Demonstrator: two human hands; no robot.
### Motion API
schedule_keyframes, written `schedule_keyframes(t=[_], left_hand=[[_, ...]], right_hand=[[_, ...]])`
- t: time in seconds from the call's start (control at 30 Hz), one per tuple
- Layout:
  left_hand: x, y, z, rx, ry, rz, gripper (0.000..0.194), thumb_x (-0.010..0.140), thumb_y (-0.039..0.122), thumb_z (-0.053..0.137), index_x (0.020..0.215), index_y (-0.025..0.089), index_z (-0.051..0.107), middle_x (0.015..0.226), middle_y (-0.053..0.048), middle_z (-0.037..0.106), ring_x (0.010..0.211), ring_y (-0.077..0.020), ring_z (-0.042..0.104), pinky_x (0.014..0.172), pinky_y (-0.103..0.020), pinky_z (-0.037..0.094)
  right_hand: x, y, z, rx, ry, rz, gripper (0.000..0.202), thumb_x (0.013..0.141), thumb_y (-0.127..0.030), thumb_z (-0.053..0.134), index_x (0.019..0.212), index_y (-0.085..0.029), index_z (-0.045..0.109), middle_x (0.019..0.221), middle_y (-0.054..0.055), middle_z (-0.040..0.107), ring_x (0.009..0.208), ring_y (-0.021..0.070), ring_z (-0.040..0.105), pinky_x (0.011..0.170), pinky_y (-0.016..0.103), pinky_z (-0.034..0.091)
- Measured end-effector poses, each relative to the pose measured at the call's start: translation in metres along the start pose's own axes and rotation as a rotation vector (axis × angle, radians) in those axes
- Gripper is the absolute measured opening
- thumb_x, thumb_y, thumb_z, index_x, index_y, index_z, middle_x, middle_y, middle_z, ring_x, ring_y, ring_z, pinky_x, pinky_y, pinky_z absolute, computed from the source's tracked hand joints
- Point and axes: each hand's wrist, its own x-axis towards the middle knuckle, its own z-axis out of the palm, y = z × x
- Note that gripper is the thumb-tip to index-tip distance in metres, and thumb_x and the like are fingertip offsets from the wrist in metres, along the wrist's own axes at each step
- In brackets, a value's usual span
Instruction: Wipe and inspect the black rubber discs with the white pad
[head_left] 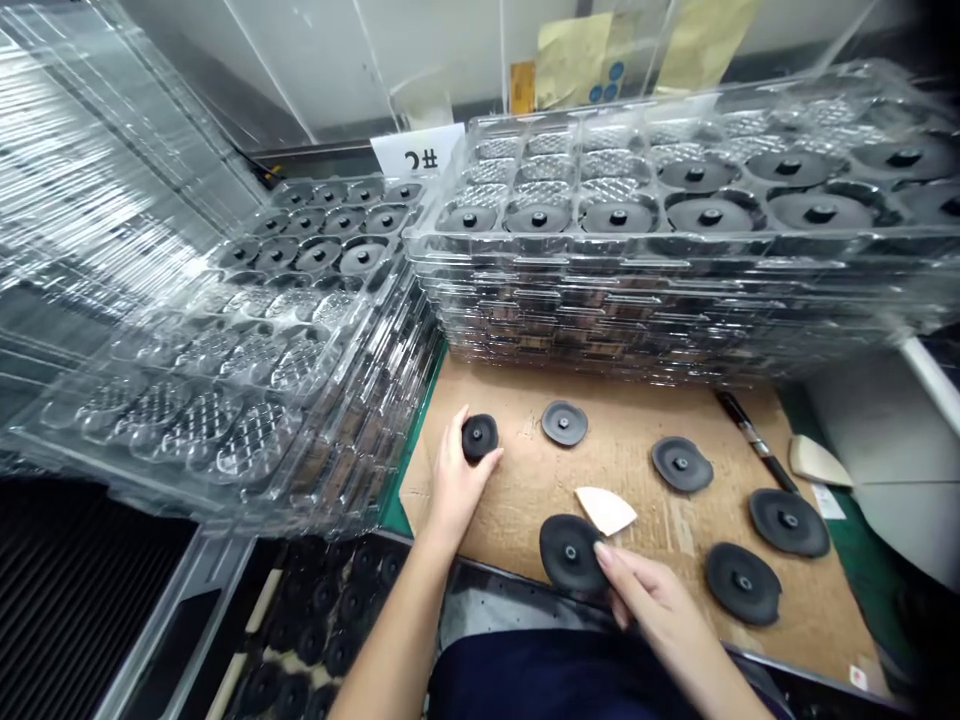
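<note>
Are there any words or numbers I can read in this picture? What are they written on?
"#" with a hook-shaped mark like a "C" or "つ" before it: on the white card standing behind the clear trays.
Yellow papers on the wall: no writing readable, only blue dots.
Small orange label beside them: too blurred to read.
Black discs: no readable markings.

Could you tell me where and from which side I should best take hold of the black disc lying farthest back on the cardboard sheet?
Probably at its thin outer rim, coming from above: the black disc lies flat on the cardboard sheet with a small raised hub at its centre, apart from the other discs and from the left hand, so fingers can pinch opposite edges freely.
</note>
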Motion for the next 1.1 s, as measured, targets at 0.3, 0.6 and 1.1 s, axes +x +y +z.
schedule_keyframes(t=[0.3,0.6,1.1], left_hand=[[-0.079,0.051,-0.005,-0.097,-0.542,0.075,0.072,0.069,0.037,0.069,0.131,0.030,0.033,0.126,-0.008,0.039,0.117,-0.0208,0.044,0.101,-0.036,0.040],[-0.062,0.060,-0.003,-0.035,-0.725,0.125,0.065,0.073,0.032,0.065,0.131,0.027,0.034,0.127,-0.007,0.047,0.118,-0.0225,0.042,0.103,-0.038,0.035],[-0.120,0.008,-0.028,-0.648,-0.729,-0.435,0.052,0.068,0.033,0.070,0.116,0.023,0.051,0.108,-0.008,0.054,0.093,-0.0204,0.056,0.084,-0.034,0.045]], right_hand=[[0.013,0.000,0.012,-0.032,0.001,-0.022,0.059,0.080,-0.070,0.028,0.054,-0.018,0.040,0.045,-0.002,0.040,0.046,0.0110,0.040,0.053,0.024,0.033],[0.009,0.002,0.010,-0.119,0.007,-0.100,0.049,0.090,-0.054,0.025,0.062,-0.017,0.042,0.059,0.000,0.047,0.057,0.0120,0.045,0.057,0.024,0.035],[-0.006,0.000,0.004,-0.259,-0.139,-0.245,0.038,0.092,-0.043,0.033,0.085,-0.019,0.062,0.079,0.003,0.063,0.078,0.0150,0.058,0.070,0.024,0.041]])
